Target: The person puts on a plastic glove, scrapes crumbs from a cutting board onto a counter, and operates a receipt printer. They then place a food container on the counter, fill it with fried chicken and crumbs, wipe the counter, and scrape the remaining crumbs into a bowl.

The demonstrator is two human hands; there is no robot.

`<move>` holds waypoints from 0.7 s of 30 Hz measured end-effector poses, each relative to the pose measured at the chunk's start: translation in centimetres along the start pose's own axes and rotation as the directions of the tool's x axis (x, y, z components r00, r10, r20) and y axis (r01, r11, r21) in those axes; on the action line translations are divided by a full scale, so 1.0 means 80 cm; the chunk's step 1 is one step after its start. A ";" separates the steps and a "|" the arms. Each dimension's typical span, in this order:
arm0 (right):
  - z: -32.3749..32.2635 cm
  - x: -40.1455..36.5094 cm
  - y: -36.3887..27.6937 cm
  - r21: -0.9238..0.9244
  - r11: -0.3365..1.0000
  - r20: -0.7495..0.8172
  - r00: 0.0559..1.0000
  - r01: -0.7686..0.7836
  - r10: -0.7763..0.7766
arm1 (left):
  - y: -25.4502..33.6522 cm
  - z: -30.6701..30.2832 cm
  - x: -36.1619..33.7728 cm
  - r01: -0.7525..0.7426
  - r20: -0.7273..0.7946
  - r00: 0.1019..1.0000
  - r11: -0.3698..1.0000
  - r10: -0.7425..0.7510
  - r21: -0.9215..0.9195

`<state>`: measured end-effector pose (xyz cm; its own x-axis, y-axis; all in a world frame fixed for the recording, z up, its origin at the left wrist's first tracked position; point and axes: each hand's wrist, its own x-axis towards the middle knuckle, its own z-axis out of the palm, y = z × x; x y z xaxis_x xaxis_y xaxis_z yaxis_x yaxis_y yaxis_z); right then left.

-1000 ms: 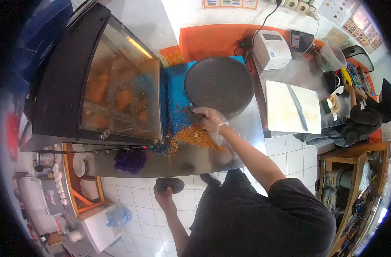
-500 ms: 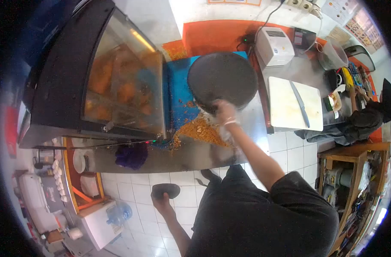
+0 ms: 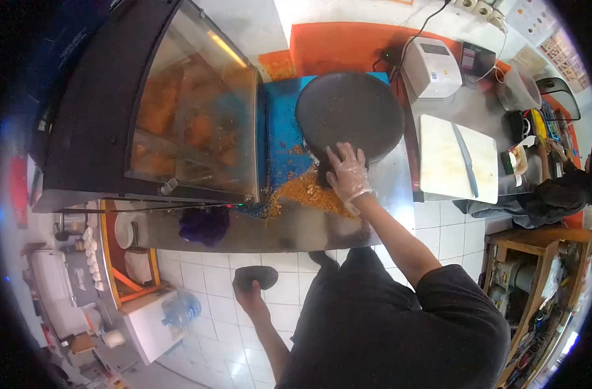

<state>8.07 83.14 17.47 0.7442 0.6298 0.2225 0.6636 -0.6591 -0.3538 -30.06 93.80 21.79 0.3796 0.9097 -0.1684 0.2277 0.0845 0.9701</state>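
Note:
My right hand (image 3: 349,174), in a clear plastic glove, spreads its fingers at the near edge of a large round dark pan (image 3: 349,110). Under and beside that hand, orange-brown crumbs (image 3: 307,193) are heaped on the metal counter (image 3: 276,235) and a blue surface (image 3: 284,133). Lower down, my left hand (image 3: 248,293) grips a dark oval object (image 3: 257,277) by its edge, in front of the counter and above the tiled floor. A purple cloth (image 3: 204,225) lies near the counter's front edge.
A glass-fronted cabinet (image 3: 192,123) stands at the left. To the right are a cutting board (image 3: 448,155) with a knife (image 3: 466,159), a white printer (image 3: 431,68) and a clear container (image 3: 520,89). Another person (image 3: 555,191) is at the far right, beside wooden shelves (image 3: 536,240).
My right hand, blurred and bent at the pan's edge before, is now spread flat there. The view has shifted slightly. My left hand keeps the dark oval object.

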 end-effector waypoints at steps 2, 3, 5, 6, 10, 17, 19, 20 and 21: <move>0.016 -0.002 0.029 -0.040 0.985 0.002 0.986 0.169 -0.169 | -0.007 -0.005 -0.005 -0.055 0.009 0.998 0.997 0.056 -0.056; 0.025 0.005 0.049 0.075 0.970 -0.026 0.973 0.229 -0.228 | -0.010 -0.007 -0.008 -0.036 -0.025 0.999 0.997 0.034 -0.073; 0.085 0.009 0.100 0.702 0.695 -0.037 0.982 0.156 -0.184 | 0.009 -0.006 -0.013 -0.007 -0.047 0.999 0.999 0.005 -0.051; 0.064 0.017 0.107 0.698 0.698 -0.028 0.980 0.160 -0.197 | 0.013 -0.004 -0.015 0.015 -0.073 0.997 0.999 -0.018 -0.046; -0.039 0.044 0.081 0.531 0.837 0.079 0.975 0.135 -0.207 | -0.002 -0.009 -0.007 -0.042 -0.051 0.998 0.997 0.038 -0.066; -0.107 0.065 0.013 0.565 0.825 -0.003 1.000 -0.008 0.012 | 0.002 0.003 0.008 -0.058 -0.021 0.998 0.988 0.056 -0.140; -0.104 0.061 0.000 0.503 0.864 0.104 0.994 -0.020 -0.037 | 0.004 0.007 0.006 -0.084 -0.014 0.996 0.985 0.083 -0.152; -0.103 0.060 -0.001 0.497 0.868 0.096 0.995 -0.013 -0.040 | 0.008 0.009 0.007 -0.077 -0.023 0.997 0.987 0.075 -0.142; -0.102 0.061 -0.002 0.549 0.836 0.032 0.999 -0.015 -0.003 | 0.010 0.013 0.008 -0.069 -0.036 0.997 0.989 0.064 -0.133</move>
<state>12.22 82.95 25.98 0.7396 0.6444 0.1945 0.5013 -0.3346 -0.7980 -28.71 94.05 22.30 0.3610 0.9273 -0.0991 0.0801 0.0750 0.9940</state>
